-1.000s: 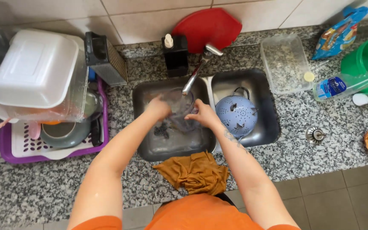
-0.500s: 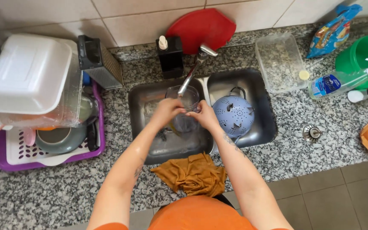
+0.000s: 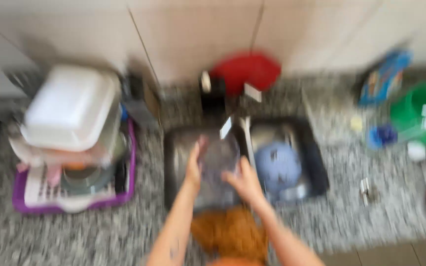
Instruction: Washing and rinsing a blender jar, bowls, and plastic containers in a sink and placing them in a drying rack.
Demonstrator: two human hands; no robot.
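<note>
The whole view is smeared by motion, so fine detail is lost. Both hands are over the left basin of the double sink (image 3: 173,148), holding a clear, roundish glass piece (image 3: 218,157) between them, just below the tap spout (image 3: 226,127). The left hand (image 3: 194,166) curls around the piece's left side; the right hand (image 3: 244,180) cups its lower right edge. How tightly the fingers close cannot be told through the blur.

Inside the sink, the left basin has dark open room around the hands, most of it toward the left wall. The right basin is largely filled by a blue colander (image 3: 278,167), leaving only a thin margin at its rim. The divider between the basins runs just right of the right hand. At the sink's front edge an orange-brown cloth (image 3: 230,232) lies over the counter lip, between the forearms.

Left of the sink, a purple drying rack (image 3: 75,197) carries a white tub (image 3: 70,111) turned upside down, its edge near the sink's left rim. Behind the sink a red plate (image 3: 246,71) leans on the tiled wall. Well right of the sink stands a green tub (image 3: 415,106).

Against the frame half a second ago, the camera has swung and blurred, the sink sits lower in view with more wall showing, and the hands have lifted the glass piece slightly nearer the spout.
</note>
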